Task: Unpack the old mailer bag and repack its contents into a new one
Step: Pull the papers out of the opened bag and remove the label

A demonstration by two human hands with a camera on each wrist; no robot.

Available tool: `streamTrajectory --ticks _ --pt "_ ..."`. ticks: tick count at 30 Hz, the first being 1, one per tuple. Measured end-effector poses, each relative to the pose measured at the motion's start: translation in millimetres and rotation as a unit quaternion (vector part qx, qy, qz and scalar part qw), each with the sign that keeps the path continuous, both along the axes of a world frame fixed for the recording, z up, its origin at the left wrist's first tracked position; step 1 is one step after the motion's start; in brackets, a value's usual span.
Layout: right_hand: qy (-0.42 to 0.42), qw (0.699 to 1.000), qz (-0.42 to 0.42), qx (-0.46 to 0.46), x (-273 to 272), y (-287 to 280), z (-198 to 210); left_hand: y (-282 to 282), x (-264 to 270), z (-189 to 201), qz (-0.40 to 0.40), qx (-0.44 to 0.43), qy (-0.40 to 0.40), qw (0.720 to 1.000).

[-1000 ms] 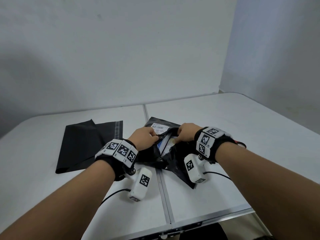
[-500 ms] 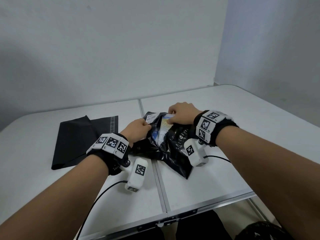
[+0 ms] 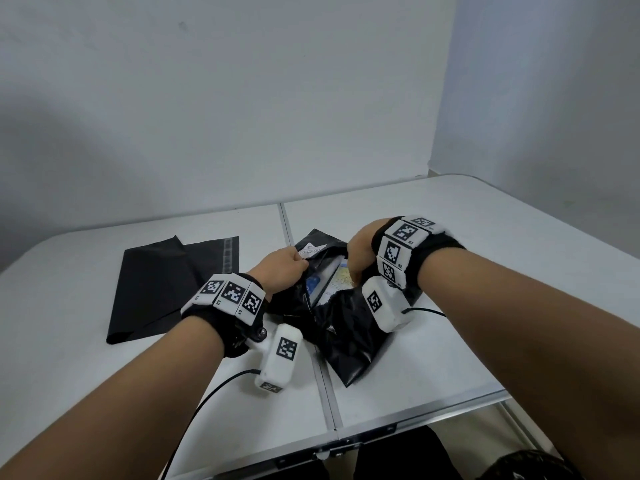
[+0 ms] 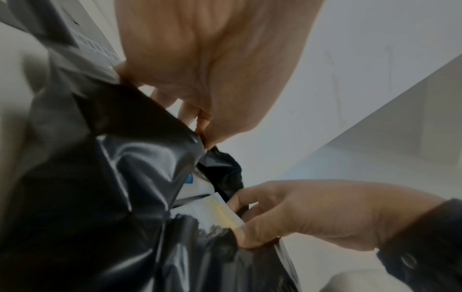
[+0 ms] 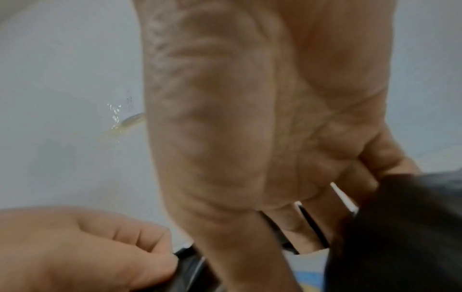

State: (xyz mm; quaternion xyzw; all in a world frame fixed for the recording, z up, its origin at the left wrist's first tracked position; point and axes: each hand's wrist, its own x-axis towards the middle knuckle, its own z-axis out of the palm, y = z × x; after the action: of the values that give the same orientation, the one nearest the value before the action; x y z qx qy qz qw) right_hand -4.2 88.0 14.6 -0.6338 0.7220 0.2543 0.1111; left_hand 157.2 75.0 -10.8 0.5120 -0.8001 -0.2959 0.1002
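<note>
Table: white folding table (image 3: 433, 358), grey wall behind.
Old bag: crumpled black plastic mailer bag (image 3: 349, 337) at centre, torn open, printed contents (image 3: 332, 282) showing.
Left hand (image 3: 280, 271): grip pinches bag edge.
Right hand (image 3: 360, 252): grip clamped on opposite edge.
New bag: flat black mailer bag (image 3: 156, 289) at 9 o'clock.

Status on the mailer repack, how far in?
Early. Done: the old bag is torn open, and the printed packet shows through the gap. In hand: the left hand grips one edge of the tear and the right hand grips the other, with the packet still inside. Left: pull the packet out, slide it into the new bag, which lies flat and untouched to the left, and seal it.
</note>
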Motion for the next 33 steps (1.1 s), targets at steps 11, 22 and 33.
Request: streamTrajectory --ticks 11,22,33 --pt "-0.139 0.974 -0.02 -0.176 -12.8 13.2 11.0 2.6 -4.0 1.6 0.024 0.014 0.019 0.999" --pt "-0.655 0.683 -0.313 -0.075 -27.6 32.8 -9.8 4.7 -6.8 -1.6 0.041 0.004 0.013 0.999" --pt "-0.509 0.744 -0.335 -0.276 -21.7 10.6 -36.5 -7.3 2.2 -7.9 0.094 0.08 0.168 0.978"
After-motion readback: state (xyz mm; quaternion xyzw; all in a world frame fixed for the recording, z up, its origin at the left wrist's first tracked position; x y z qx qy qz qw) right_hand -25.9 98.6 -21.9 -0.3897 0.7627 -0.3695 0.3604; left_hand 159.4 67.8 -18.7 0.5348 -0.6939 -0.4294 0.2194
